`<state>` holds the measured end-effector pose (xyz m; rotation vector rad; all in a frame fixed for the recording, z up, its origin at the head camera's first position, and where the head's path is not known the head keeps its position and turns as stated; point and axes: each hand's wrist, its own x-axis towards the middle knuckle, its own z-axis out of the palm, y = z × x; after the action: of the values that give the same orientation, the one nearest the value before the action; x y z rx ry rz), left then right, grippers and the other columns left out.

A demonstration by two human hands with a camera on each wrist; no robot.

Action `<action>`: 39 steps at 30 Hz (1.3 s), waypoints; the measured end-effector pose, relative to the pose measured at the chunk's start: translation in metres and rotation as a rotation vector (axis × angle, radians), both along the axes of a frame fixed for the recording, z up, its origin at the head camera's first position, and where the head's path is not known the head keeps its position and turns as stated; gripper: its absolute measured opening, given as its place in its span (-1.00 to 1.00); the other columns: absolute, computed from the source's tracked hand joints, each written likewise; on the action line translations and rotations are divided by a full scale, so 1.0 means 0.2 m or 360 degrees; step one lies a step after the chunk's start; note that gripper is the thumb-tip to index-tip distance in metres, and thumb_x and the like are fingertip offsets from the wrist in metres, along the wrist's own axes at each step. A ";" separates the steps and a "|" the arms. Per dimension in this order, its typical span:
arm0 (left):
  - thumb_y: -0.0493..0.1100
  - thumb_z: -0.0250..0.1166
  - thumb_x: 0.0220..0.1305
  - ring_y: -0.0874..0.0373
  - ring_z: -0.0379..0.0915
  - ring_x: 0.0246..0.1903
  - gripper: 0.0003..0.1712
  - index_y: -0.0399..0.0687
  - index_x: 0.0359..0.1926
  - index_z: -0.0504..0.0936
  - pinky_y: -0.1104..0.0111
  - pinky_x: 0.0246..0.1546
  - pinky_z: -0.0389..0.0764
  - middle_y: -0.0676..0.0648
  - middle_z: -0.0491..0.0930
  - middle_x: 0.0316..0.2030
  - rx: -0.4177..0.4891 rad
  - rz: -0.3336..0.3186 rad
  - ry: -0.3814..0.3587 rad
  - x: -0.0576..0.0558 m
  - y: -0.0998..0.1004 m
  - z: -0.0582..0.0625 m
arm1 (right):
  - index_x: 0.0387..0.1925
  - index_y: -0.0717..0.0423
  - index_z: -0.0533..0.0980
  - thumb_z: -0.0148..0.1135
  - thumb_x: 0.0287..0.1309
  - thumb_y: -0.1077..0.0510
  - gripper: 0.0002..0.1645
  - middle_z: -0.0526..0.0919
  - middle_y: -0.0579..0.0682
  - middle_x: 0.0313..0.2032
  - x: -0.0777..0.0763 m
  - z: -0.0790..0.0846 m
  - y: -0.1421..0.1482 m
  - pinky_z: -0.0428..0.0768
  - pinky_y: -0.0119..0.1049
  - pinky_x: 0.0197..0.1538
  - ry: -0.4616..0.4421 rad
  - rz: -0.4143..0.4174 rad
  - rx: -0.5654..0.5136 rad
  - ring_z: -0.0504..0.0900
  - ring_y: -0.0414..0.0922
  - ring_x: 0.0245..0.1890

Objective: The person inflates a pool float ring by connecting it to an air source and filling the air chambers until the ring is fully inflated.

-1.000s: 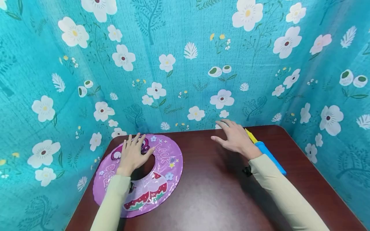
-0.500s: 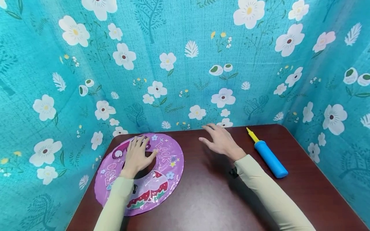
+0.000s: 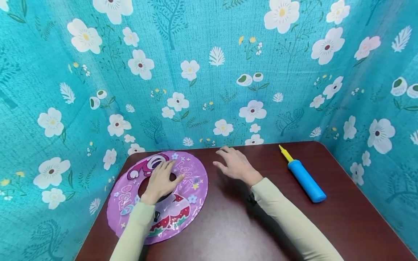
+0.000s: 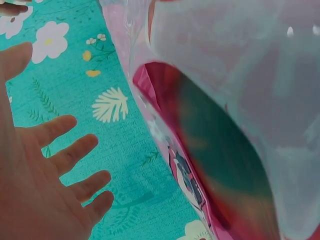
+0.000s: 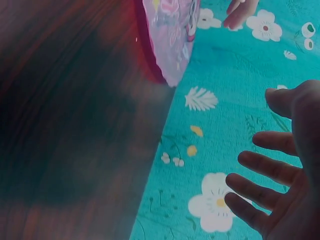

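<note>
A purple inflatable swim ring (image 3: 192,174) with printed strawberries and lettering lies flat at the left of the table. My left hand (image 3: 160,183) hovers over the ring's centre hole, fingers spread and relaxed. In the left wrist view that hand (image 4: 45,185) holds nothing, and the ring (image 4: 270,75) shows beside it. To the right of the ring, my right hand (image 3: 238,166) is over the table, palm down with loosely bent fingers. The right wrist view shows this hand (image 5: 280,190) holding nothing, with the ring's edge (image 5: 172,50) farther off.
A blue hand pump (image 3: 307,181) with a yellow nozzle lies on the right side of the dark wooden table (image 3: 225,224). A teal flowered curtain (image 3: 209,90) hangs behind the table and along both sides.
My right hand has moved left from beside the pump toward the ring, leaving the pump fully visible. My left hand has shifted slightly right and nearer over the ring. Ring and pump have stayed put.
</note>
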<state>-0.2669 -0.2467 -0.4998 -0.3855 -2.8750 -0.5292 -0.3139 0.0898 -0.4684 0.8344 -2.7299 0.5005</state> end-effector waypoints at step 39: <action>-0.02 0.47 0.34 -0.28 0.41 0.39 -0.32 -0.28 0.36 0.55 -0.13 0.48 0.38 -0.29 0.58 0.31 0.0114 -0.0190 -0.0084 0.01 0.20 -0.11 | 0.12 0.32 0.67 0.38 0.38 0.26 -0.66 0.77 0.19 -0.02 -0.01 -0.24 -0.37 0.76 -0.16 0.03 -0.0370 0.0370 -0.0295 0.77 0.03 -0.06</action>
<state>-0.2652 -0.2067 -0.5223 -0.5421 -2.8864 -0.6698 -0.3150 0.0167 -0.5171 1.1110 -2.7449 0.9372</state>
